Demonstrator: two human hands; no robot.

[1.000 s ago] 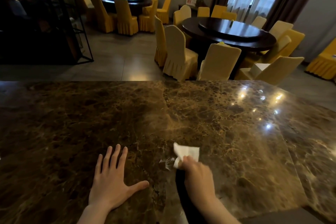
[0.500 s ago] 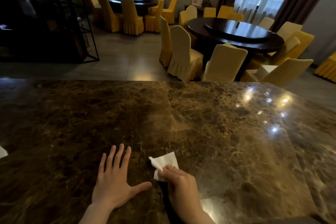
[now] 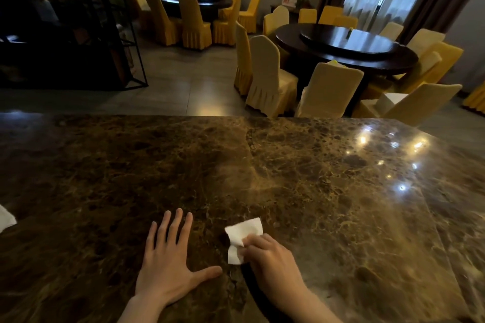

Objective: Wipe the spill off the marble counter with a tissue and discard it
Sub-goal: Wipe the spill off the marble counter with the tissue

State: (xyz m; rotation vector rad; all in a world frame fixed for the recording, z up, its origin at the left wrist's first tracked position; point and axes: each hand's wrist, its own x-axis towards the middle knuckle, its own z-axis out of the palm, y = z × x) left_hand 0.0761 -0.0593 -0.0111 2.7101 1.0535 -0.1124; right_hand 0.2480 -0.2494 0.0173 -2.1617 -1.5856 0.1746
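On the near counter, the right hand pinches a tissue against the marble; the left hand lies flat, fingers spread, empty. Tissue looks soft, light, tearable; best bunched centrally.

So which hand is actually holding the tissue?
The right hand pinches the white tissue against the counter; the left hand lies flat, empty.
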